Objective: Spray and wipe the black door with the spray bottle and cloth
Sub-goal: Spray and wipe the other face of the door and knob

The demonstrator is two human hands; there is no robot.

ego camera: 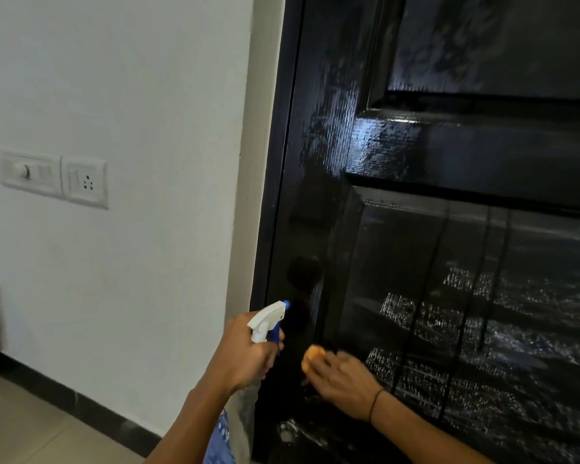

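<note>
The black door (432, 145) fills the right side of the view, glossy and wet, with streaks and droplets on its lower panel. My left hand (245, 353) grips a spray bottle (269, 321) with a white head and blue trigger, its nozzle aimed at the door's left stile. My right hand (342, 380) presses an orange cloth (312, 358) against the lower left of the door. Only a corner of the cloth shows past my fingers.
A white wall (131, 95) stands left of the door, with a white switch and socket plate (54, 177). A dark skirting strip (64, 400) runs along the tiled floor (31, 430). The black door frame (278, 195) borders the wall.
</note>
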